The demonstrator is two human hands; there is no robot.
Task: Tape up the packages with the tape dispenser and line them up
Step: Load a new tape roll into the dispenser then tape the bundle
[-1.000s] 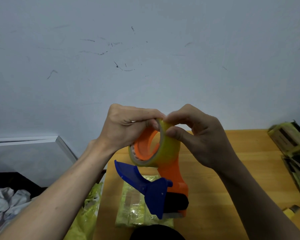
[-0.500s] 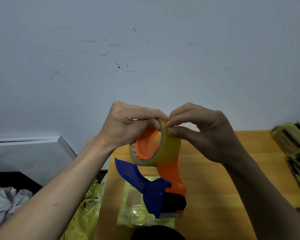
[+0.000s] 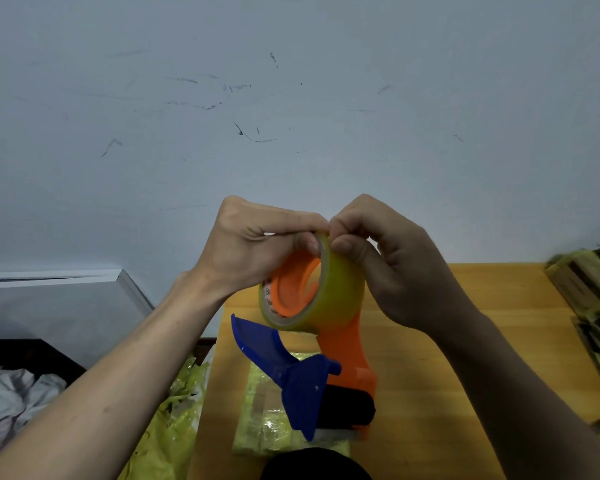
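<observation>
Taping is not yet starting: left hand [image 3: 253,251] and right hand [image 3: 392,268] are both pinching the tape roll [image 3: 329,292] on the tape dispenser [image 3: 326,358]. One yellow package [image 3: 267,420] is lying below the dispenser, others [image 3: 589,292] to its right, apparently awaiting alignment

The tape dispenser [image 3: 343,355] is orange with a blue handle [image 3: 284,368] and a black roller, held up above the wooden table with its handle pointing toward the left. A roll of clear yellowish tape [image 3: 329,292] sits on its orange hub, tilted with the open side facing left. A package [image 3: 264,420] wrapped in yellow-green plastic lies flat on the table under the dispenser. More wrapped packages [image 3: 589,292] lie at the table's right edge, blurred
</observation>
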